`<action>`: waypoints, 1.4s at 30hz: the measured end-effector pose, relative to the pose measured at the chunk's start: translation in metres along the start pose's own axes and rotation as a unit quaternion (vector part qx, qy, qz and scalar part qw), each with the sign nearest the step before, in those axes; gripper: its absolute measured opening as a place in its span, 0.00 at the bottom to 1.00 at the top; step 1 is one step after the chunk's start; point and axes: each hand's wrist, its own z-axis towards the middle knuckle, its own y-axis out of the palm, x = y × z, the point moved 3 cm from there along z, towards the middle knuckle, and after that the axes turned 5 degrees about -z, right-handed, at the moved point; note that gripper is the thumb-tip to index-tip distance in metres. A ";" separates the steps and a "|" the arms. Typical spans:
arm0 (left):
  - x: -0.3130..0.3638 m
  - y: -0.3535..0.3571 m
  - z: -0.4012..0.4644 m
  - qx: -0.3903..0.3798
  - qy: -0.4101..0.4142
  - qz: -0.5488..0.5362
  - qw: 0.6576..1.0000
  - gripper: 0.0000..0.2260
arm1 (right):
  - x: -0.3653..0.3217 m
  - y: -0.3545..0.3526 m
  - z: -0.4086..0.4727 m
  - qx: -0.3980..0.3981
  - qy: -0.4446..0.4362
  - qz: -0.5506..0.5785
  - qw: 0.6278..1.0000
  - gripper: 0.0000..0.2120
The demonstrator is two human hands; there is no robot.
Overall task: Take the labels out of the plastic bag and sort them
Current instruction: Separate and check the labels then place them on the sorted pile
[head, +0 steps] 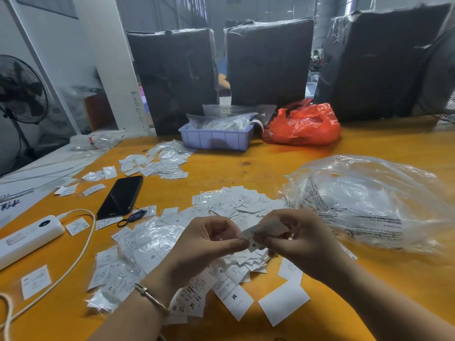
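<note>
Both hands pinch small white label (marked M), slightly curled.

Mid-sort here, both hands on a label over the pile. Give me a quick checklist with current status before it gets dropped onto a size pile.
1. Label held: ok. The left hand and right hand both pinch it above the table.
2. Size readable: ok. An M shows at its lower edge.
3. Single label, not several stuck together: cannot tell. A second white layer shows behind it.
4. M pile to drop it on: cannot tell. Nearby loose labels show S, M and XL mixed.
5. Clear bag emptied: cannot tell. It lies crumpled to the right; contents unclear.
6. Phone clear of the drop area: ok. It lies apart on the left.
</note>
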 end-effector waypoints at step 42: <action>-0.003 -0.003 0.003 0.052 -0.024 -0.023 0.998 0.10 | 0.002 0.012 -0.008 0.106 0.048 -0.026 0.993 0.09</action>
